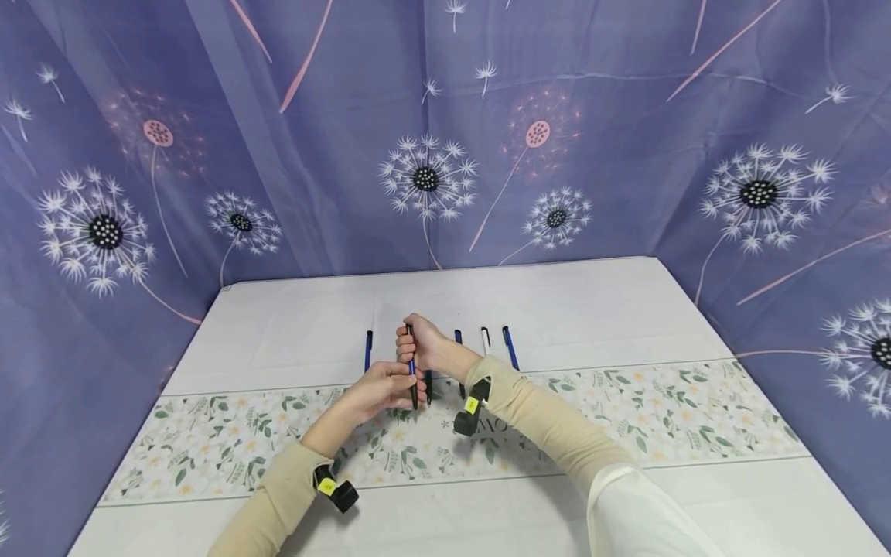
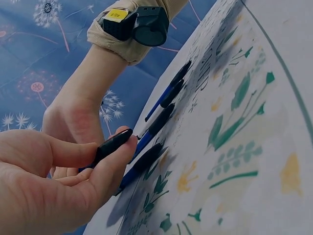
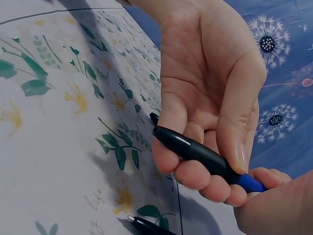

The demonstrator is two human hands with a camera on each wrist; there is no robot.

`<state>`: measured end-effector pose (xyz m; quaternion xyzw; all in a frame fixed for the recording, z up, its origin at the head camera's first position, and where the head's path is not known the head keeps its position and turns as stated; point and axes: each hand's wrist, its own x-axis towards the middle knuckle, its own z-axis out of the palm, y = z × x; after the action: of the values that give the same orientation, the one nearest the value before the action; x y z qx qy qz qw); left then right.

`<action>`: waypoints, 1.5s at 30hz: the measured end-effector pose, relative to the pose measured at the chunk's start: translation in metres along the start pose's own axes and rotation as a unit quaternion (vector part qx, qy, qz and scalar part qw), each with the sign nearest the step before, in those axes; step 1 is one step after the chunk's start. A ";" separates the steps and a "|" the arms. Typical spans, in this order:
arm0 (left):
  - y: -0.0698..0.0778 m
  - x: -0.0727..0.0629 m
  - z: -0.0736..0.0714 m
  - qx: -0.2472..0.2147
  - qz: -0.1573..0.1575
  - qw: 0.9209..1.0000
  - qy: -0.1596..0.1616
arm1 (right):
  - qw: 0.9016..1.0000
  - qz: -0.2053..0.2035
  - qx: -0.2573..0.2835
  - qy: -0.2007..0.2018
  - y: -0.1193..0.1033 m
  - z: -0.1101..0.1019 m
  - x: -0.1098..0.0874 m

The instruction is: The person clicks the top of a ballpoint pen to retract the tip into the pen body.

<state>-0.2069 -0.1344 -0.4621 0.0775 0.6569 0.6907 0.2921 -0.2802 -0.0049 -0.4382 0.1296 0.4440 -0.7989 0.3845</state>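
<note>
A blue ballpoint pen with a black grip stands between both hands, its black tip end pointing down toward me. My left hand pinches its lower part; in the right wrist view the left thumb presses the black grip against the fingers. The right hand curls round the pen's upper end, mostly hiding that end in the left wrist view. Just right of the held pen, a dark-tipped pen lies on the table, partly covered by the hands.
Left of the hands lies a blue pen. To the right are another blue pen, a white pen and a further blue pen. A floral runner crosses the white table; a dandelion-print curtain surrounds it.
</note>
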 end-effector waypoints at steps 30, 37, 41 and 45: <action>-0.002 0.002 -0.004 0.059 -0.041 0.992 0.108 | 0.998 -0.027 -0.051 0.033 0.001 -0.003 0.008; -0.003 0.002 -0.001 0.073 -0.035 0.989 0.126 | 0.995 -0.036 -0.083 0.044 0.001 -0.005 0.007; -0.003 0.004 0.000 0.085 -0.021 0.985 0.147 | 0.992 -0.047 -0.109 0.053 0.000 -0.007 0.007; -0.002 0.005 0.000 0.095 -0.017 0.980 0.172 | 0.989 -0.056 -0.128 0.058 -0.001 -0.011 0.008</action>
<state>-0.2098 -0.1319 -0.4656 -0.0264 0.7610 0.6233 0.1780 -0.2876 0.0003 -0.4481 0.0999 0.5704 -0.7473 0.3260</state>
